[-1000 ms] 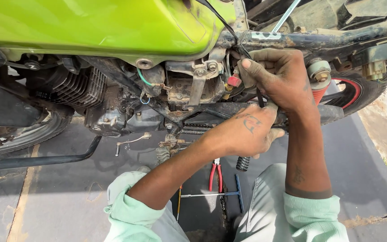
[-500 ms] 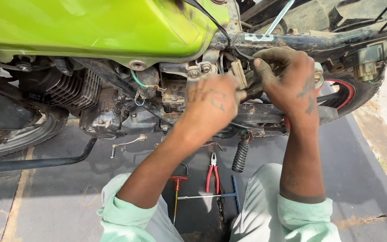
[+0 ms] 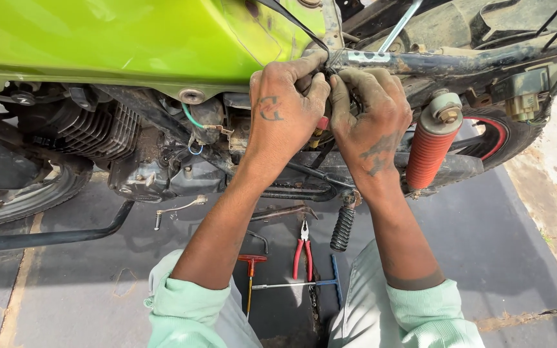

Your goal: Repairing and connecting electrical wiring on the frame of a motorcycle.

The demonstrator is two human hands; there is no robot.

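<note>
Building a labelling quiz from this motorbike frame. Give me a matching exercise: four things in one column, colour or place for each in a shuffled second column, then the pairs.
Things:
1. fuel tank
2. shock spring
3. pliers
4. left hand

Descriptions:
A. lying on the ground between the person's forearms, red handles
B. bright green, across the top of the view
C. on the frame tube behind the tank, fingers touching the right hand
D. orange-red coil, upright beside the rear wheel

Pairs: 1-B, 2-D, 3-A, 4-C
</note>
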